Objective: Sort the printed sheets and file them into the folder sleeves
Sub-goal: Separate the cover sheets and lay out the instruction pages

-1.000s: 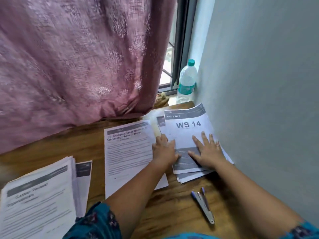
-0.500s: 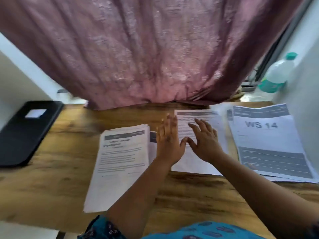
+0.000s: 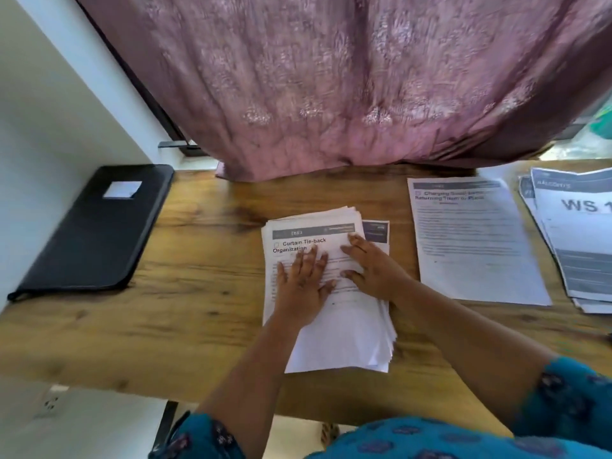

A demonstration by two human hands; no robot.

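I have both hands down on the middle stack of printed sheets (image 3: 341, 332), which sits near the centre of the table (image 3: 165, 326), its lower end reaching toward the near edge. My left hand (image 3: 303, 286) lies flat with fingers spread across the top page headed "Curtain Tie-back Organization"; my right hand (image 3: 374, 271) presses beside it with fingers extended toward the page's upper right, thumb tucked along the sheet. Neither hand grips anything, they only bear down on the paper.

The stack is loosely fanned along its right side, and a sheet with a dark header (image 3: 376, 231) pokes out from under its far right corner. If I lift or slide from here with flat palms, I judge the lower pages could shear off and mix their order, or that stray sheet could be left behind.

A single sheet (image 3: 477, 246) lies just to the right, and the WS pile (image 3: 576, 240) sits at the right edge, partly cut off by the frame. They lie near enough that a sideways sweep could push one group into another and undo the sorting.

The black folder (image 3: 96, 226) rests closed at the far left corner, well apart from every pile. Carrying loose pages that far across invites drops over the near edge. I can't quite tell whether its zip is done up, since that side is blurred; if it is, I need a free hand first.
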